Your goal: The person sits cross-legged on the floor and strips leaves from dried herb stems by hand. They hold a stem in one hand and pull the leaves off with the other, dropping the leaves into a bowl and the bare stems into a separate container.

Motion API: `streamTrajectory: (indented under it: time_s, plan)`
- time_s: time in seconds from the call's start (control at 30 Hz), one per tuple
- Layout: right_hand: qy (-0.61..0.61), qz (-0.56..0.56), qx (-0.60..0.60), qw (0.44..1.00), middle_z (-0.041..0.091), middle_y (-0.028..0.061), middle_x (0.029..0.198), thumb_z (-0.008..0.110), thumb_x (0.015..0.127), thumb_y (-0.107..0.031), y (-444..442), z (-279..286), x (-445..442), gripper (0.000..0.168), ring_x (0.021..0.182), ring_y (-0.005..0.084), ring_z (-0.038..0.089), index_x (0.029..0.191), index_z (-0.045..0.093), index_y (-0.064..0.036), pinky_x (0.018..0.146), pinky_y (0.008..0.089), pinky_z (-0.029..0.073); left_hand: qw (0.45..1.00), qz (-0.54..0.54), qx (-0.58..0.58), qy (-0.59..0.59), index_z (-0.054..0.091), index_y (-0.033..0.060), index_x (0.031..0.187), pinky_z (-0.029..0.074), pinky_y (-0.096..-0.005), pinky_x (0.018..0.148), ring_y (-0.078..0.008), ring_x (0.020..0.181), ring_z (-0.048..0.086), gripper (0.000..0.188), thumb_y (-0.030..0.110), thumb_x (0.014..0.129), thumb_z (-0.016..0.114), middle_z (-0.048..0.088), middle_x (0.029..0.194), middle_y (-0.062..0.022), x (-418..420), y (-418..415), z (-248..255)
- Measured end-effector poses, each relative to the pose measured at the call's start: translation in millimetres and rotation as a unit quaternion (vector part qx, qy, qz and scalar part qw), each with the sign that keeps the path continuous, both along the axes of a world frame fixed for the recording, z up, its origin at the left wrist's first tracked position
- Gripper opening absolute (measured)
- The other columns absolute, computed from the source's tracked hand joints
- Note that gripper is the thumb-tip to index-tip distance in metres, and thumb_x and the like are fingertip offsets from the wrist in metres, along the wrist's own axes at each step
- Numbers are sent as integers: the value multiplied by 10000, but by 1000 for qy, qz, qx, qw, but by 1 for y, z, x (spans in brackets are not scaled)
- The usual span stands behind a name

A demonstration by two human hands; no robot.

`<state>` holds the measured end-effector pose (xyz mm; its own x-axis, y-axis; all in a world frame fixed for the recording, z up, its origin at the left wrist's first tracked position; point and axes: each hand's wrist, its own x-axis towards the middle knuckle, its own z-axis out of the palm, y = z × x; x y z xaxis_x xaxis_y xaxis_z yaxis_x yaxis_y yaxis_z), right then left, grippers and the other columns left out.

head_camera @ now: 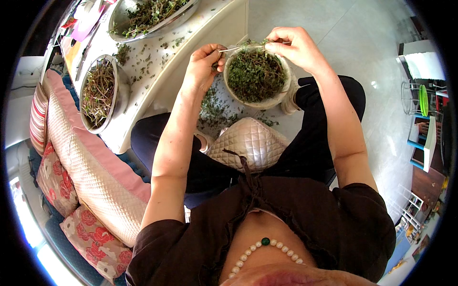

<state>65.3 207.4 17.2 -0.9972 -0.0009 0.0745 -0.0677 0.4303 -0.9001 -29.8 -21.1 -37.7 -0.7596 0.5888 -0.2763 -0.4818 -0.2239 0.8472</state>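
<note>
Between my two hands a leafy plant stem (232,49) is stretched. My left hand (208,61) pinches its pale bare end, with something dark in the curled fingers. My right hand (291,44) grips the leafy end between thumb and fingers. Just below the stem, a round whitish tub (263,104) is heaped with green leafy sprigs (256,73). To the left, an oval metal bowl (122,93) on the white table holds bare reddish stems (97,94). A larger metal bowl (179,18) farther up contains more leafy plants (150,16).
Loose leaves lie on the white table (157,77), whose edge runs close to my left arm. More sprigs (216,111) are scattered on the floor below. A quilted cloth (250,143) spreads between my legs. A sofa with a quilted cover (96,171) is at left.
</note>
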Motion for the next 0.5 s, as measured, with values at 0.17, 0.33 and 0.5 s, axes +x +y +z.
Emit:
streamTrajectory:
  time_s: [0.17, 0.33, 0.5]
  plan:
    - [-5, -36, -26, 999, 568, -18, 665, 657, 833, -132, 18, -3, 1, 122, 609, 54, 499, 838, 656, -10, 555, 222, 414, 997, -68, 20, 21, 592, -39, 923, 433, -210, 577, -105, 633, 509, 84, 19, 882, 547, 559, 722, -47, -4, -16, 6]
    - [-18, -64, -43, 997, 538, -41, 651, 658, 834, -165, 27, 2, 3, 145, 593, 48, 461, 797, 642, -26, 536, 211, 374, 956, -110, -133, 237, 632, -23, 877, 453, -210, 638, -109, 716, 570, 95, 50, 824, 602, 623, 809, -60, -1, -19, 28]
    - [-37, -40, -56, 997, 592, 13, 659, 654, 824, -114, 19, 4, 1, 120, 584, 63, 514, 811, 661, 5, 515, 226, 406, 926, 26, -213, 310, 625, -34, 815, 474, -259, 619, -140, 640, 557, 97, -10, 757, 551, 606, 732, -75, -2, -12, 20]
